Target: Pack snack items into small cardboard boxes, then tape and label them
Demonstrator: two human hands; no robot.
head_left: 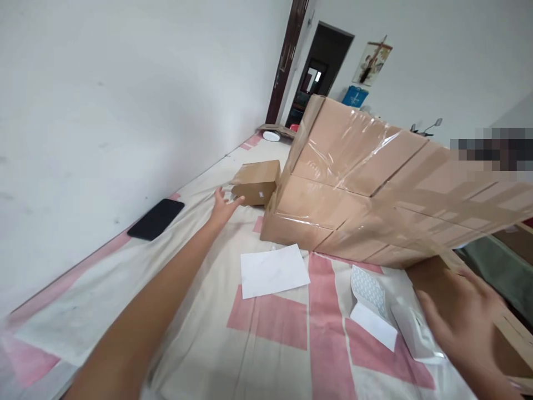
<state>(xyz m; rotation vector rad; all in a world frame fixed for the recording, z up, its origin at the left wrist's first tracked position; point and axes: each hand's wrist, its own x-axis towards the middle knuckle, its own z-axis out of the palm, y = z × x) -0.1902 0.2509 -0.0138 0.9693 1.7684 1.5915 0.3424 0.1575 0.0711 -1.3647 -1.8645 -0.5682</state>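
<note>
My left hand (225, 208) reaches far forward over the sheet, its fingers spread apart. It is right beside a small cardboard box (254, 191) with a little white label; whether the fingertips touch the box I cannot tell. My right hand (466, 314), smeared by motion, is on the right with thumb and fingers apart, in front of an open cardboard box (441, 266). Close to the right thumb lies a white packet or small carton (416, 333). Just left of that is a folded, patterned paper sheet (370, 297). I see nothing held in either hand.
A large stack of taped cardboard boxes (345, 189) stands across the middle and right. White paper (275, 270) lies on the pink-and-cream sheet (278, 369). A black tablet or phone (156, 219) lies along the white wall. A blurred-out patch shows at far right.
</note>
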